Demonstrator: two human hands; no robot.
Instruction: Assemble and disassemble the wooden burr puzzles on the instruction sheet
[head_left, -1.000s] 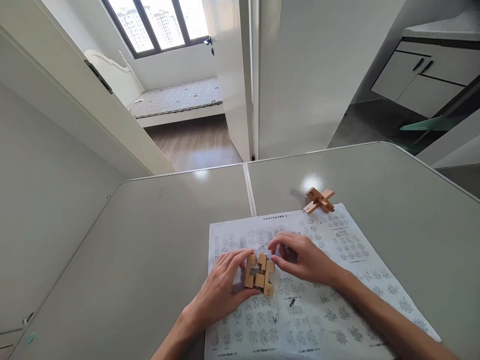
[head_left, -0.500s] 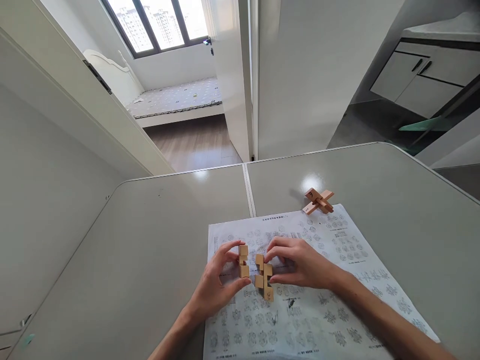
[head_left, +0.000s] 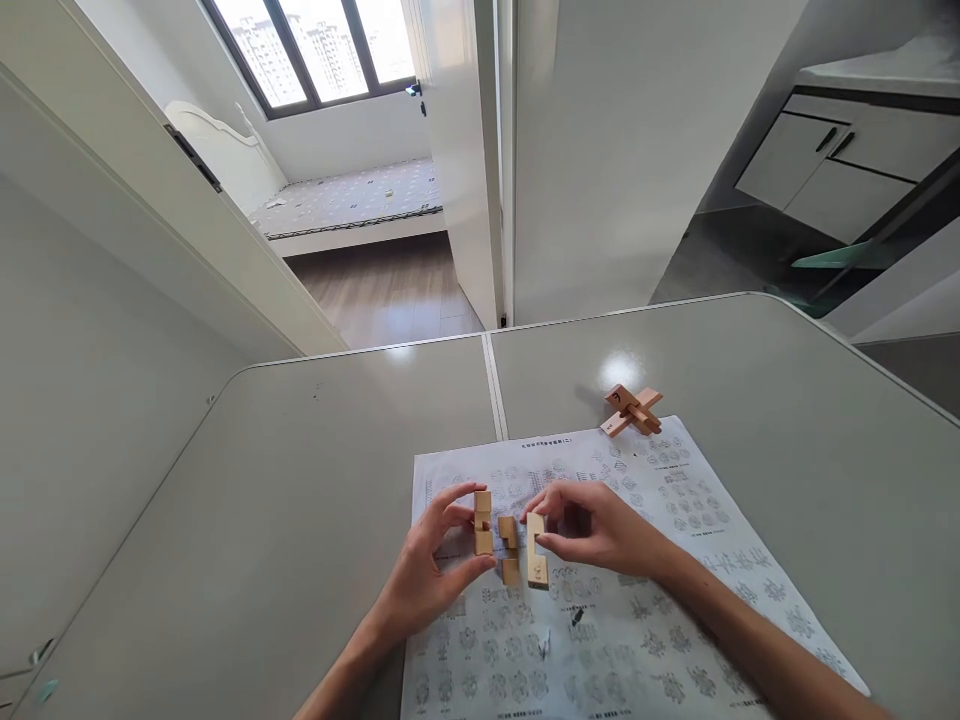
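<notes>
My left hand (head_left: 431,560) pinches a notched wooden puzzle piece (head_left: 483,523) upright between thumb and fingers. A second notched wooden block (head_left: 509,550) is just to the right of it, apart from my fingers; whether it rests on the paper is hard to tell. My right hand (head_left: 592,528) grips a longer notched wooden piece (head_left: 537,551) with a mark on its lower end. Under both hands lies a large printed sheet (head_left: 600,640) covered in small puzzle drawings.
An assembled wooden cross puzzle (head_left: 633,410) sits at the sheet's far right corner. The grey table (head_left: 337,480) has a seam running away from me. Beyond it stand a half-open door (head_left: 457,150), a bed (head_left: 360,195) and a cabinet (head_left: 825,160).
My right hand has drawn the longer piece away to the right from the middle block and turned it. My left hand keeps its hold, nearly still.
</notes>
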